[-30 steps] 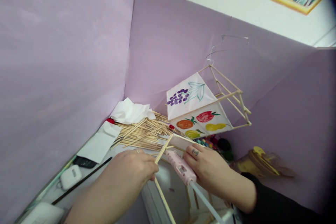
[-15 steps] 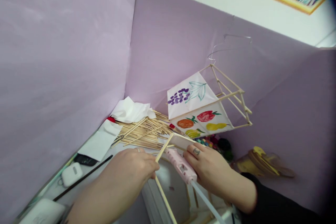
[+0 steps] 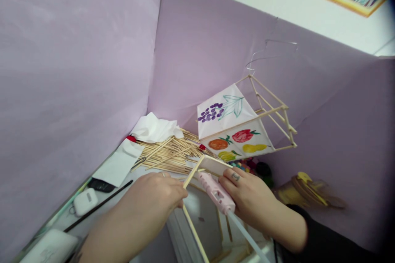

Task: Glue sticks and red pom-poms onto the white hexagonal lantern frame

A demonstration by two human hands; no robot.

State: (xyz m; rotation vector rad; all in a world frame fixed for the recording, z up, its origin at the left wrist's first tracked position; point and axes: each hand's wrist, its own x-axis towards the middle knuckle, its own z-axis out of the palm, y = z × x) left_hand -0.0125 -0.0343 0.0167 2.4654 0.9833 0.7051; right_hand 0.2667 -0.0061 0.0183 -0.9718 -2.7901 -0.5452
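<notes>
My left hand (image 3: 162, 195) pinches the edge of a wooden stick frame (image 3: 194, 230) at its left side. A pink hot glue gun (image 3: 215, 192) is in my right hand (image 3: 247, 193), its nozzle end pointing at the upper left corner of the frame. From the back of the gun sticks a long pale glue stick (image 3: 247, 234). Whether the nozzle touches the wood is too small to tell. White paper or board covers part of the frame's far side. The right hand's fingertips are hidden behind the gun.
Behind the hands lies a pile of thin wooden sticks (image 3: 169, 154) beside white paper (image 3: 156, 127). A stick lantern (image 3: 243, 131) with painted fruit panels stands at the back. At left are a white earphone case (image 3: 85, 202) and a black rod (image 3: 101, 203). Purple partitions (image 3: 203, 49) enclose the table.
The glue gun and my right hand have shifted slightly right and down relative to the frame's corner. My left hand keeps its hold on the frame.
</notes>
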